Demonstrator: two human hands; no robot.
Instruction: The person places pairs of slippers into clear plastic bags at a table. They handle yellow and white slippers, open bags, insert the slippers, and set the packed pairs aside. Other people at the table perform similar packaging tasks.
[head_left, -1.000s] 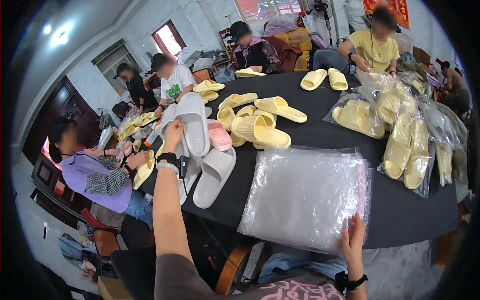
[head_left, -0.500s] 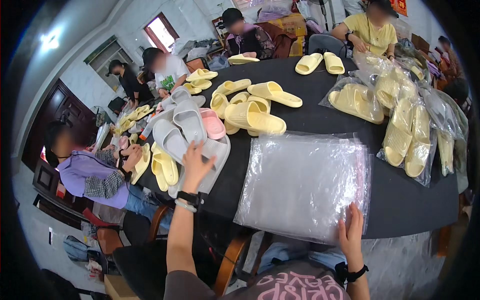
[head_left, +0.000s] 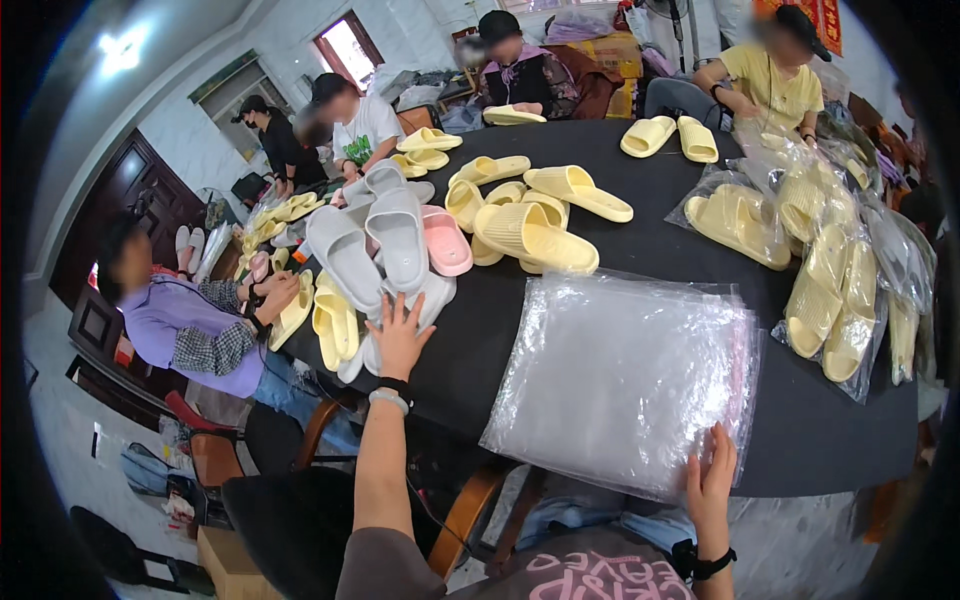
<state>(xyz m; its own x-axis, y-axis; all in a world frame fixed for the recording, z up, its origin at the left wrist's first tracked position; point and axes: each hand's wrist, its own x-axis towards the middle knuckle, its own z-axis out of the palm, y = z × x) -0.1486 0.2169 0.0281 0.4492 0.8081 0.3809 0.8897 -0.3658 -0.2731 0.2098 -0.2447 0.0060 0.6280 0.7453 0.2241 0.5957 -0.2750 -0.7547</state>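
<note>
My left hand [head_left: 398, 338] lies flat with fingers spread on a white slipper [head_left: 420, 300] at the near edge of the black table [head_left: 650, 240], just below two grey slippers [head_left: 370, 240] and a pink slipper [head_left: 443, 240]. My right hand [head_left: 710, 480] rests open, fingers loosely apart, on the near corner of a stack of clear plastic bags [head_left: 625, 375] lying flat on the table. Yellow slippers [head_left: 530, 235] are heaped beyond, and bagged yellow slippers [head_left: 835, 290] sit to the right.

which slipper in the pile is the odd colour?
The pink slipper, lying beside the grey slippers above the left hand; the rest are yellow, grey or white.
</note>
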